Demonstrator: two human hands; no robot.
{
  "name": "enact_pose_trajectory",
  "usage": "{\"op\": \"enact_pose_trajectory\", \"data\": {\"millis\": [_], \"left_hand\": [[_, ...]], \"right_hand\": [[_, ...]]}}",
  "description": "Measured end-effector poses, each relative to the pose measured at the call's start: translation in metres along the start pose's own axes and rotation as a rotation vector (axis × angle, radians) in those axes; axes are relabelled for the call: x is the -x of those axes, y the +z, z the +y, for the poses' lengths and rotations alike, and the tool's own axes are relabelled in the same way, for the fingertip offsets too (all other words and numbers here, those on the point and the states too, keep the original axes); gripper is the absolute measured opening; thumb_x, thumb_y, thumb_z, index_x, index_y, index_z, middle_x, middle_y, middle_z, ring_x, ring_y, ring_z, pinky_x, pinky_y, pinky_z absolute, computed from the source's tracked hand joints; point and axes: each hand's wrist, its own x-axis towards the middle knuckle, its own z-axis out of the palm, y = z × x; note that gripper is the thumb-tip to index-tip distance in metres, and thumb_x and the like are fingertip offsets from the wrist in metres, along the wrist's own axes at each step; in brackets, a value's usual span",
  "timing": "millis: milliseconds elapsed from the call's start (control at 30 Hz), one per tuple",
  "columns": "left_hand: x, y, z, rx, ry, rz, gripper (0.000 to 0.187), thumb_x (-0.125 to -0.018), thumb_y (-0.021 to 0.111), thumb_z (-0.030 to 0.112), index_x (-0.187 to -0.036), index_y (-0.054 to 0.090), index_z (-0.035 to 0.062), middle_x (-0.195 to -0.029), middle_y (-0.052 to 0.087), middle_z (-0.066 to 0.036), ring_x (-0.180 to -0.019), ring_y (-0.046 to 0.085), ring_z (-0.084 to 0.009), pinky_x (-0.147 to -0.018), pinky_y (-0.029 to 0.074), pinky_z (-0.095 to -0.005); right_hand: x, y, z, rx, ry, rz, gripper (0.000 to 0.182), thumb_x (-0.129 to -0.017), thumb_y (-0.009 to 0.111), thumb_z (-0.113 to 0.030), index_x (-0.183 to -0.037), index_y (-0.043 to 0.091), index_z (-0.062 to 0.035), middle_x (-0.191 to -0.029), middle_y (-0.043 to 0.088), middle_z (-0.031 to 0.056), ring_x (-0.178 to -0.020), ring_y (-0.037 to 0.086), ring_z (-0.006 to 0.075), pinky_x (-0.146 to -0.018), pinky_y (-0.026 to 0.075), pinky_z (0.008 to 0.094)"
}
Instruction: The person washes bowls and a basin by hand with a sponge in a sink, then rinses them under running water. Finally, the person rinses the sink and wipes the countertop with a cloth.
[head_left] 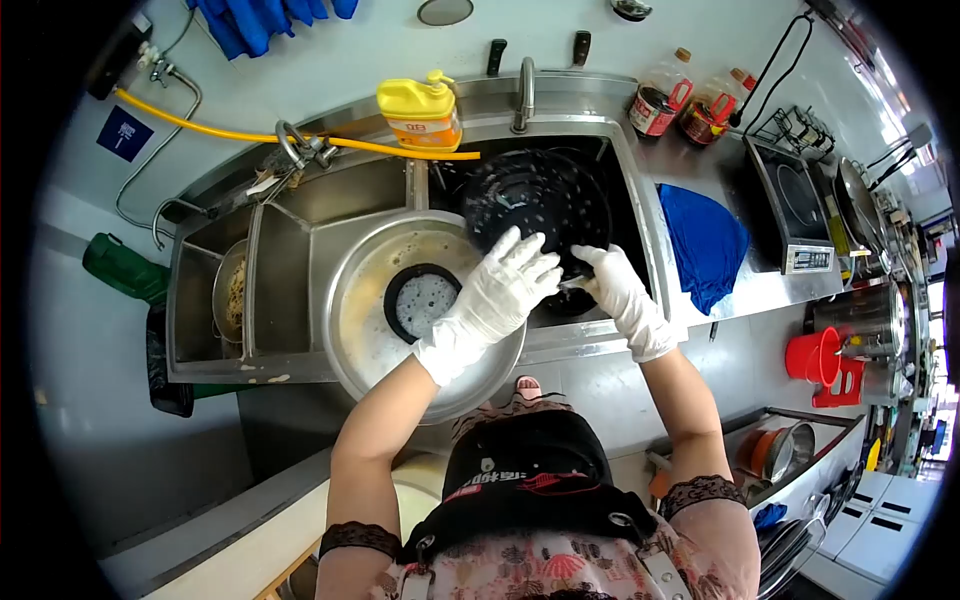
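Observation:
In the right-hand sink basin, a black bowl (pixel 520 195) speckled with water drops or suds is tilted and slightly blurred. My left hand (pixel 495 300), in a white glove, has its fingers stretched out at the bowl's near edge. My gloved right hand (pixel 620 295) is closed, thumb and fingers round the edge of a dark bowl (pixel 572 268) that is mostly hidden. Below my left wrist sits a wide metal basin (pixel 345 290) of cloudy water, with a black bowl (pixel 394 300) of suds inside it.
A yellow detergent jug (pixel 418 112) stands behind the sink near a yellow hose (pixel 230 133). Noodle-like food lies in a strainer (pixel 230 285) in the left compartment. To the right are a blue cloth (pixel 700 245), sauce bottles (pixel 660 95) and an induction cooker (pixel 795 200).

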Motion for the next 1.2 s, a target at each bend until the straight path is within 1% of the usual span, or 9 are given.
{"op": "enact_pose_trajectory", "data": {"millis": [167, 233, 333, 400, 467, 500, 767, 1000, 1200], "left_hand": [[0.082, -0.006, -0.004, 0.028, -0.59, 0.348, 0.023, -0.08, 0.066, 0.006, -0.103, 0.065, 0.0036, -0.107, 0.062, -0.014, -0.097, 0.06, -0.0277, -0.087, 0.048, -0.0358], [0.133, -0.005, -0.006, 0.099, -1.078, 0.512, 0.014, -0.086, 0.062, 0.006, -0.1, 0.061, 0.0013, -0.101, 0.063, -0.013, -0.09, 0.061, -0.0223, -0.082, 0.049, -0.0318], [0.179, 0.0, -0.014, 0.177, -1.634, 0.28, 0.048, -0.081, 0.072, 0.031, -0.111, 0.056, -0.0026, -0.101, 0.063, -0.013, -0.092, 0.06, -0.024, -0.082, 0.047, -0.0342], [0.222, 0.034, -0.029, 0.655, -1.855, 0.23, 0.058, -0.085, 0.063, 0.044, -0.12, 0.055, -0.0016, -0.099, 0.064, -0.014, -0.085, 0.061, -0.0216, -0.079, 0.047, -0.0319], [0.195, 0.021, -0.033, 0.907, -2.051, 0.201, 0.057, -0.085, 0.064, 0.042, -0.118, 0.056, -0.003, -0.1, 0.064, -0.014, -0.085, 0.061, -0.0215, -0.078, 0.047, -0.032], [0.185, 0.016, -0.034, 1.18, -2.212, 0.143, 0.055, -0.084, 0.065, 0.04, -0.116, 0.058, -0.0045, -0.101, 0.065, -0.014, -0.086, 0.06, -0.0215, -0.078, 0.047, -0.0321], [0.241, 0.075, -0.079, 0.423, -1.798, 0.019, 0.027, -0.08, 0.061, 0.017, -0.099, 0.062, -0.0025, -0.089, 0.066, -0.017, -0.072, 0.063, -0.0243, -0.062, 0.049, -0.0378], [0.225, 0.016, -0.081, -0.23, -0.904, 0.112, 0.08, -0.074, 0.059, 0.002, -0.145, 0.021, 0.0078, -0.132, 0.044, -0.028, -0.08, 0.064, -0.0419, -0.075, 0.054, -0.0413], [0.184, -0.044, -0.062, -0.16, -1.326, -0.277, 0.067, -0.077, 0.056, 0.011, -0.14, 0.033, 0.0081, -0.124, 0.051, -0.026, -0.092, 0.06, -0.0433, -0.084, 0.047, -0.047]], "right_hand": [[-0.006, -0.02, 0.108, -0.668, 0.646, 0.165, 0.026, -0.087, 0.052, -0.011, -0.084, 0.059, 0.0141, -0.073, 0.064, 0.023, -0.059, 0.066, 0.0301, -0.043, 0.05, 0.0349], [-0.029, -0.02, 0.272, 0.339, -0.225, -0.293, 0.026, -0.087, 0.053, -0.012, -0.081, 0.059, 0.012, -0.07, 0.063, 0.0246, -0.063, 0.066, 0.0319, -0.041, 0.049, 0.0364], [-0.047, 0.008, 0.291, 1.031, -0.108, -0.431, 0.027, -0.064, 0.076, -0.028, -0.082, 0.067, -0.0096, -0.081, 0.067, 0.0134, -0.081, 0.066, 0.0309, -0.073, 0.052, 0.0381], [-0.056, 0.013, 0.315, 0.908, -0.41, -0.475, 0.024, -0.087, 0.054, -0.016, -0.076, 0.062, 0.0038, -0.061, 0.061, 0.016, -0.049, 0.062, 0.0286, -0.039, 0.047, 0.0364], [-0.069, 0.051, 0.372, 0.276, 0.646, -0.259, 0.027, -0.077, 0.067, -0.03, -0.085, 0.068, -0.0039, -0.076, 0.068, 0.0134, -0.072, 0.068, 0.0238, -0.065, 0.053, 0.0353], [-0.055, 0.044, 0.303, -0.208, 0.983, 0.041, 0.032, -0.087, 0.062, -0.029, -0.075, 0.062, 0.0011, -0.059, 0.059, 0.012, -0.044, 0.057, 0.0239, -0.04, 0.045, 0.0338], [-0.035, 0.02, 0.212, 0.36, 0.229, 0.521, 0.019, -0.083, 0.06, -0.009, -0.098, 0.056, 0.0022, -0.075, 0.062, 0.0144, -0.057, 0.061, 0.0194, -0.054, 0.053, 0.0293], [-0.006, 0.13, -0.014, 0.317, -0.318, 0.013, 0.013, -0.082, 0.057, -0.008, -0.093, 0.062, -0.0047, -0.084, 0.062, 0.0172, -0.076, 0.063, 0.0307, -0.066, 0.052, 0.0365], [-0.025, 0.236, 0.011, 0.761, -0.314, -0.233, 0.016, -0.078, 0.06, -0.011, -0.091, 0.068, -0.0047, -0.088, 0.064, 0.0189, -0.078, 0.065, 0.0325, -0.07, 0.051, 0.0409]]}}
